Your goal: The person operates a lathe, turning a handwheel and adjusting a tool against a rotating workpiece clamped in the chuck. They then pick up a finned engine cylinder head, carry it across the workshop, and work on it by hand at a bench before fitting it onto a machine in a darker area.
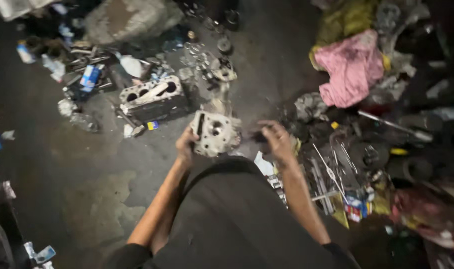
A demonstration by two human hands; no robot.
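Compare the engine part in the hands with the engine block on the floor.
The hand-held part is smaller and pale, gripped by the left hand; the block is bigger, darker-sided and lies on the floor. The block shows a row of round bores; the held part shows one clear hole. Both are grimy metal castings.

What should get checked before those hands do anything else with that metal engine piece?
1. Left hand on the grey metal engine part: ok, it grips the left edge.
2. Right hand on the part: not ok, it is apart, to the right.
3. What the right hand holds: cannot tell, blurred.
4. Part lifted off the floor: cannot tell.
5. Engine block out of the way: ok, it lies beyond.
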